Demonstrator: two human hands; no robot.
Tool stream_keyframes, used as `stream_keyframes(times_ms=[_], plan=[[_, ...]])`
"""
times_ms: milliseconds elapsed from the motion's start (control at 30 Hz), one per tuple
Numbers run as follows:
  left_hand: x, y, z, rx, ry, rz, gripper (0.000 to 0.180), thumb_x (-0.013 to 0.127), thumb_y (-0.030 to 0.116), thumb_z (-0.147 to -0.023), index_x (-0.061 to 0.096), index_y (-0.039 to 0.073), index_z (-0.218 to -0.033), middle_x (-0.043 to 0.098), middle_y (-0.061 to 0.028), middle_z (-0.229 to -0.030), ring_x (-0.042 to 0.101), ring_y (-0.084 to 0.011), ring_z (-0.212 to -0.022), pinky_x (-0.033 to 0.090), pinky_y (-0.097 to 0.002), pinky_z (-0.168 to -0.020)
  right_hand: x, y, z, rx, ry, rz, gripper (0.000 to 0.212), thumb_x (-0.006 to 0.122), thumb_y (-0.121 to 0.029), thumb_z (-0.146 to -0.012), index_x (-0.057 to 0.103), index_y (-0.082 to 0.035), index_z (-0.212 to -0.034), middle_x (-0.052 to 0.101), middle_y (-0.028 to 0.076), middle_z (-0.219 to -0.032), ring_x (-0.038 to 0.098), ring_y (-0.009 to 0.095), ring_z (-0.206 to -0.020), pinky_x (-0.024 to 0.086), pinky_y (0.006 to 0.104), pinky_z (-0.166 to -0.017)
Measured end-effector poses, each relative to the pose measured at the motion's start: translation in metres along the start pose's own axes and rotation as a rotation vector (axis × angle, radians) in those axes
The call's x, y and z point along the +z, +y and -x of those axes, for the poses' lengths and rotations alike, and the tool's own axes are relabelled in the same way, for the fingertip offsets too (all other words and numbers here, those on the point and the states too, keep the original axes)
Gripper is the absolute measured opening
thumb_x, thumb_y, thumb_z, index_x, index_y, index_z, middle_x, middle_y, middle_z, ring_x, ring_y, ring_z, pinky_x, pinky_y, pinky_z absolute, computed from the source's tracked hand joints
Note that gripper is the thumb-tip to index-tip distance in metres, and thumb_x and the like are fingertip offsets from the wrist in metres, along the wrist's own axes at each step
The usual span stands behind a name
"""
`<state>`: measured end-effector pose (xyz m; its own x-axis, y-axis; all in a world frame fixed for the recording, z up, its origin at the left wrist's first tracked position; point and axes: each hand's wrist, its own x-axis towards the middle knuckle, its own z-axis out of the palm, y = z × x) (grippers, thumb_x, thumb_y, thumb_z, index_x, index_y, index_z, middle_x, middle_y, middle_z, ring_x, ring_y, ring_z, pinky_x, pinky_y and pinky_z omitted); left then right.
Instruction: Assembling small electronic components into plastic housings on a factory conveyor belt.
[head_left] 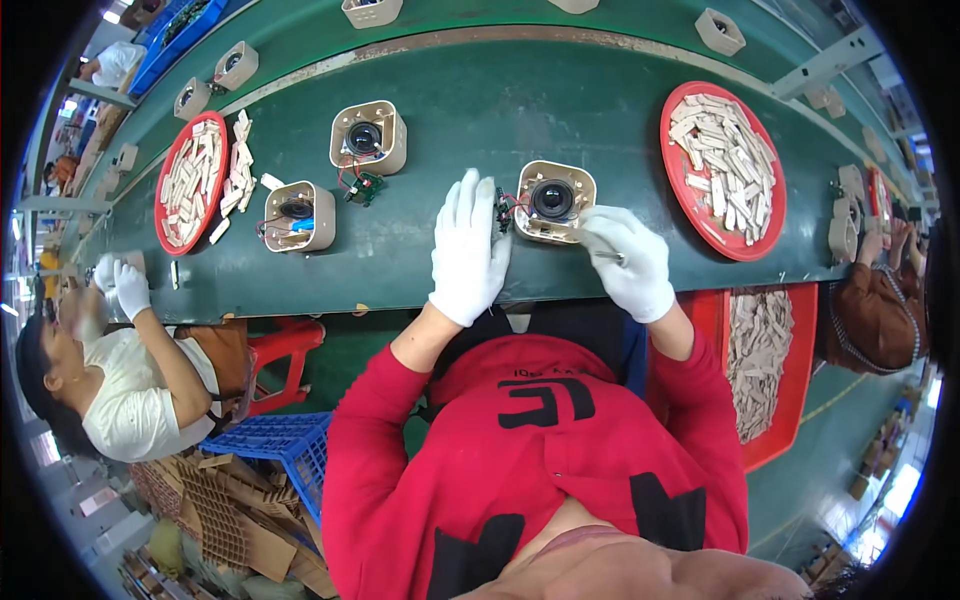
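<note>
Left of the box (591, 190), the left hand (464, 265) is flat, fingers (466, 205) together; opposite, the right hand (632, 268) pinches a rod (611, 258). Assembly seems underway; next needs steadiness.

- Boxy beige speaker unit (553, 200): on flat green worktop (450, 120), between white-gloved left hand (466, 245) and white-gloved right hand (630, 265).
- Two matching units (368, 137) (298, 217): worktop, left.
- Round red tray (160, 218), white strips (190, 185) inside: farther left.
- Matching tray (672, 160): worktop, right.
- Angular red bin (803, 370): near side, right.
</note>
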<state>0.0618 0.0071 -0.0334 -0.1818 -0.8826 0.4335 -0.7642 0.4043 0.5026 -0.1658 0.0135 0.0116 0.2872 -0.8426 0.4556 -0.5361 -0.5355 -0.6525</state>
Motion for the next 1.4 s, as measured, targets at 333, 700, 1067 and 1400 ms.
stream_keyframes(times_ms=[333, 700, 1067, 1400], plan=[[0.012, -0.015, -0.01, 0.041, 0.012, 0.191, 0.044, 0.06, -0.002, -0.082, 0.06, 0.003, -0.126, 0.066, -0.018, -0.117, 0.063, -0.0343, -0.11, 0.05, -0.0403, -0.094, 0.004, -0.019, -0.007, 0.169, -0.357, 0.221, 0.051, 0.075, -0.012, -0.074, 0.061, -0.01, -0.123, 0.056, 0.014, -0.13, 0.068, 0.036, -0.094, 0.057, 0.0387, -0.079], [-0.04, 0.004, -0.024, -0.57, -0.165, 0.853, 0.031, 0.059, 0.007, -0.096, 0.063, -0.005, -0.123, 0.07, -0.0129, -0.116, 0.07, -0.021, -0.093, 0.055, -0.0292, -0.08, -0.03, 0.028, -0.038, 0.283, -0.084, -0.125, 0.043, 0.064, -0.007, -0.082, 0.061, 0.001, -0.124, 0.063, 0.008, -0.116, 0.059, 0.012, -0.085, 0.049, 0.0267, -0.075], [-0.047, 0.007, -0.041, -0.677, -0.352, 1.011, 0.034, 0.059, 0.002, -0.092, 0.057, -0.009, -0.125, 0.069, -0.017, -0.11, 0.064, -0.0142, -0.068, 0.052, -0.023, -0.061, 0.02, 0.072, -0.032, 0.219, -0.103, -0.206, 0.035, 0.056, -0.01, -0.088, 0.063, 0.002, -0.12, 0.066, 0.017, -0.11, 0.067, 0.029, -0.096, 0.052, 0.0335, -0.085], [-0.023, 0.028, -0.047, 0.241, -0.251, 0.23, 0.019, 0.078, 0.011, -0.079, 0.07, 0.008, -0.096, 0.068, -0.0075, -0.085, 0.065, -0.0216, -0.068, 0.051, -0.0318, -0.06, 0.024, 0.077, -0.031, 0.144, -0.022, -0.222, 0.024, 0.06, -0.015, -0.088, 0.066, -0.003, -0.107, 0.066, 0.017, -0.096, 0.065, 0.036, -0.087, 0.052, 0.0385, -0.077]])
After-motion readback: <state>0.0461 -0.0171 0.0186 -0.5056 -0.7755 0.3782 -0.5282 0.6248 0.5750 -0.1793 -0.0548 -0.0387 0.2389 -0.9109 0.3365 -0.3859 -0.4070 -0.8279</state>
